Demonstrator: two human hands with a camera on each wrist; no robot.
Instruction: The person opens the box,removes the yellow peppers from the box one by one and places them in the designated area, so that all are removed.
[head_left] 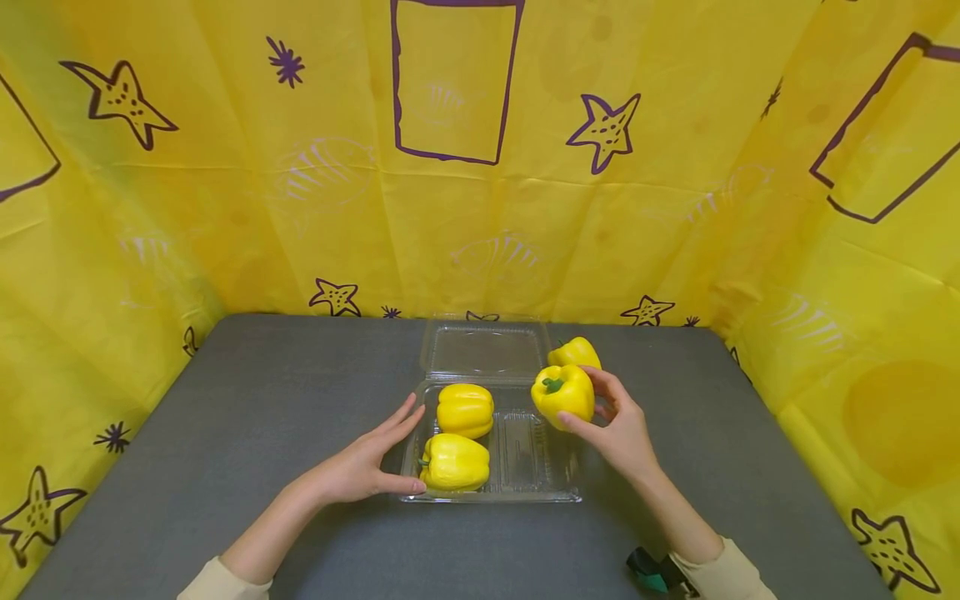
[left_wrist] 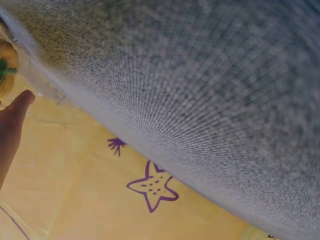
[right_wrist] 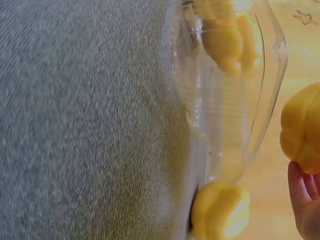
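A clear plastic clamshell box [head_left: 525, 493] lies with its lid folded back on the grey table. Two yellow bell peppers sit in its left half, a rear pepper [head_left: 465, 410] and a front pepper [head_left: 454, 462]. My right hand [head_left: 621, 423] grips a third bell pepper [head_left: 561, 395] between thumb and fingers, over the box's right side; the right wrist view shows this held pepper [right_wrist: 303, 129] raised above the box. My left hand [head_left: 363, 458] rests at the box's left edge, fingers straight, thumb at the front left corner. Another bell pepper [head_left: 576, 353] lies on the table, right of the lid.
The open lid [head_left: 487, 348] lies toward the back of the grey table [head_left: 315, 383]. Yellow printed cloth [head_left: 480, 208] hangs around the back and sides. A small black and green object [head_left: 651, 570] shows beside the right sleeve at the front.
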